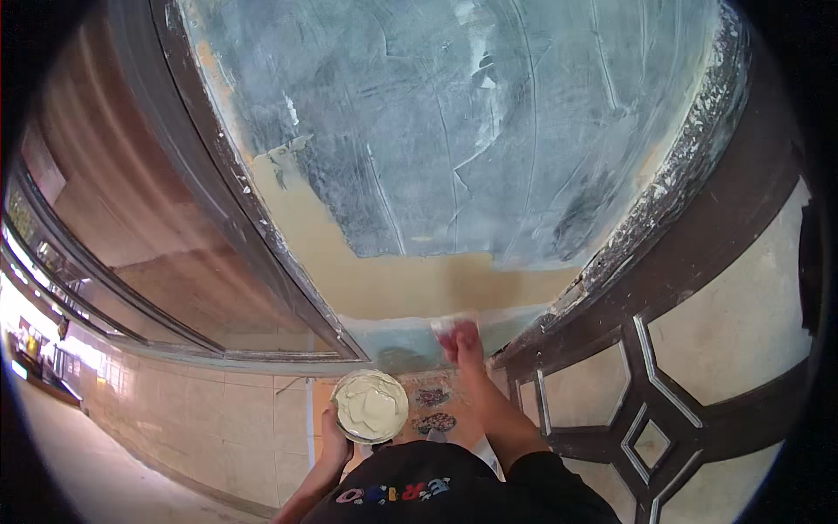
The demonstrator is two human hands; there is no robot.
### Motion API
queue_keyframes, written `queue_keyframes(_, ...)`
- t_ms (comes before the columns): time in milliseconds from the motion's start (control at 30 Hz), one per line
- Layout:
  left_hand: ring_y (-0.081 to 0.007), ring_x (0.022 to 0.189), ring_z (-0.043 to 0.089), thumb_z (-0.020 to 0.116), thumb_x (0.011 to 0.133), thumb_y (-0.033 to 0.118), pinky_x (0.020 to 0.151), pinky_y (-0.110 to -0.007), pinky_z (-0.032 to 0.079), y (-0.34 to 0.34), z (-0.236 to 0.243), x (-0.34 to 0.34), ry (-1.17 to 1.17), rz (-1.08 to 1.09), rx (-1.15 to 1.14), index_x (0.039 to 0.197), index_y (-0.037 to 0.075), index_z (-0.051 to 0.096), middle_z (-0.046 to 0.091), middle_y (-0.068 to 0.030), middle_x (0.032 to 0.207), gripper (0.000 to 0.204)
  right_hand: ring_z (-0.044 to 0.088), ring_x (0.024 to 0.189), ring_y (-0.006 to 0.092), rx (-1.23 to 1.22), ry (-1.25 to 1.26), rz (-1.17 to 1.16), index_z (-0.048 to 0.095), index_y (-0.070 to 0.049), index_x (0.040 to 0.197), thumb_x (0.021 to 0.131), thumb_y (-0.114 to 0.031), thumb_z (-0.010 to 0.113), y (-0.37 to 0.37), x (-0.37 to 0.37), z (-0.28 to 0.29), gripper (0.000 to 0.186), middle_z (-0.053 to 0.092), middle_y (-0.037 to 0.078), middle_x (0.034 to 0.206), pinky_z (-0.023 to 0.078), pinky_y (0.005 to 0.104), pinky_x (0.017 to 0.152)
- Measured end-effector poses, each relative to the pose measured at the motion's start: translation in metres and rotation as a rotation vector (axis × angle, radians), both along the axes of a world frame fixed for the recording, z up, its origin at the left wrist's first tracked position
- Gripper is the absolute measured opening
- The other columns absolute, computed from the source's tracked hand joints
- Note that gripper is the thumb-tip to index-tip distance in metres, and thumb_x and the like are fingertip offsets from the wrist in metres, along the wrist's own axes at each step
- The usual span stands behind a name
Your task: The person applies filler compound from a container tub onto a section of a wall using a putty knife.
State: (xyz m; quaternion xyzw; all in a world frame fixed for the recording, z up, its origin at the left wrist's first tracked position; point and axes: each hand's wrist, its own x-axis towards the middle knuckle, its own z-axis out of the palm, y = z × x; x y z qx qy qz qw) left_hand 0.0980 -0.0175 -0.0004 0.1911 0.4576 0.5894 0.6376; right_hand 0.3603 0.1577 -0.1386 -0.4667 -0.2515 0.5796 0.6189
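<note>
My left hand (pixel 333 439) is closed around the side of a round tub (pixel 406 410), holding it near my body. Thick cream-coloured putty (pixel 370 407) fills it, its surface swirled and uneven. With my right hand (pixel 469 342) I grip a putty knife (pixel 447 328) that looks red with a pale front edge, smeared by motion. It is at the low part of the wall (pixel 410 166), close to the lower border of a smooth tan band (pixel 384 284). Above that band the wall is blue-grey, with raised ridges and whitish patches.
On the left a dark wooden frame (pixel 249 223) edges the wall beside a glazed panel (pixel 166 236). A dark panelled door (pixel 628 384) stands at the right. By my feet lies an orange-brown mat or sheet (pixel 449 406) with dark patches. Pale tiles (pixel 249 410) are at the lower left.
</note>
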Motion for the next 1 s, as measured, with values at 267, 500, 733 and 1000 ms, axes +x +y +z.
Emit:
queue_keyframes(267, -0.0270, 0.114, 0.047, 0.030, 0.094, 0.040, 0.097, -0.038, 0.037, -0.011, -0.011, 0.012, -0.024, 0.128, -0.030, 0.125, 0.002, 0.038, 0.047, -0.0151, 0.124, 0.051, 0.057, 0.058, 0.0187, -0.086, -0.750, 0.204, 0.051, -0.001, 0.094, 0.086, -0.022, 0.058, -0.050, 0.010, -0.014, 0.023, 0.056, 0.008, 0.067, 0.042, 0.0312, 0.044)
queue_keyframes(500, -0.0253, 0.110, 0.050, 0.029, 0.093, 0.042, 0.095, -0.036, 0.038, 0.000, -0.027, 0.023, 0.019, 0.016, -0.025, 0.122, 0.000, 0.043, 0.051, -0.0145, 0.121, 0.053, 0.058, 0.063, 0.0303, 0.452, -1.156, 0.152, 0.056, -0.003, 0.078, 0.080, -0.020, 0.062, -0.001, -0.069, 0.126, 0.019, 0.057, 0.016, 0.069, 0.045, 0.0379, 0.058)
queue_keyframes(733, -0.0241, 0.106, 0.053, 0.029, 0.093, 0.042, 0.092, -0.035, 0.041, 0.003, -0.015, 0.016, 0.024, 0.008, -0.019, 0.120, -0.002, 0.045, 0.054, -0.0148, 0.116, 0.054, 0.063, 0.069, 0.0284, 0.426, -1.007, -0.158, 0.056, -0.005, 0.090, 0.085, -0.024, 0.057, 0.019, -0.034, 0.173, 0.020, 0.063, 0.014, 0.078, 0.048, 0.0363, 0.061)
queue_keyframes(1000, -0.0258, 0.110, 0.050, 0.030, 0.093, 0.038, 0.095, -0.038, 0.039, -0.004, -0.005, -0.010, -0.042, 0.023, -0.022, 0.123, -0.001, 0.042, 0.051, -0.0152, 0.120, 0.051, 0.050, 0.049, 0.0145, -0.091, -0.222, -0.194, 0.038, -0.011, 0.112, 0.089, -0.020, 0.052, -0.056, 0.052, 0.037, 0.028, 0.056, 0.007, 0.081, 0.039, 0.0254, 0.038)
